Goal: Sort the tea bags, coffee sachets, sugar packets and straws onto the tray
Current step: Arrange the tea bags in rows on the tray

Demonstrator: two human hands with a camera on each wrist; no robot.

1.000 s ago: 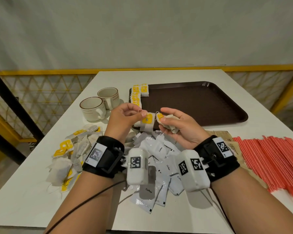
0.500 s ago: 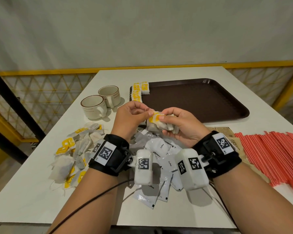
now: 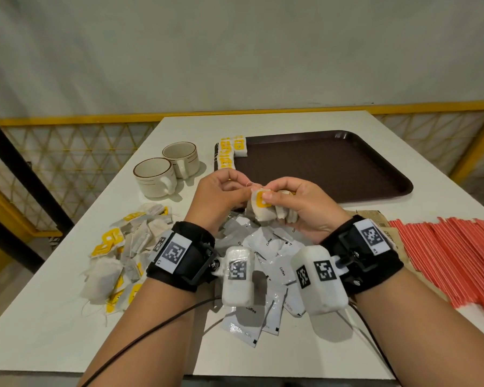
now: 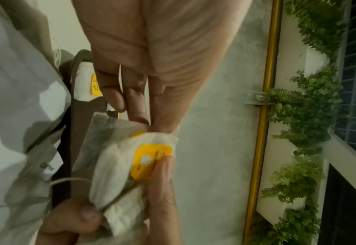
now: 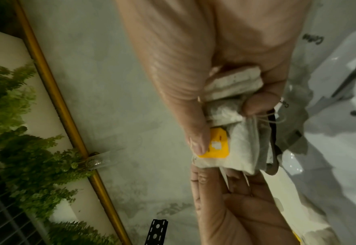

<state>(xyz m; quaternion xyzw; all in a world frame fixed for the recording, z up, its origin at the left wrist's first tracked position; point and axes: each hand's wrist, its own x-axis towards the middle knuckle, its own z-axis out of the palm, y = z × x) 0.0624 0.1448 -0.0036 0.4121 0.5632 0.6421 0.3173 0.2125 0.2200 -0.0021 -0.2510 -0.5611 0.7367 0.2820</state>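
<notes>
A small bunch of tea bags [image 3: 266,209] is held in the right hand [image 3: 302,208], thumb on the yellow tag; its string seems pinched by the left hand [image 3: 221,194]; the tray [image 3: 375,174] lies just ahead, nearer the right hand.

Readable text
"Coffee" is printed on the white coffee sachets [image 3: 273,256]; the print on the yellow tea-bag tags [image 3: 262,202] cannot be read.
</notes>
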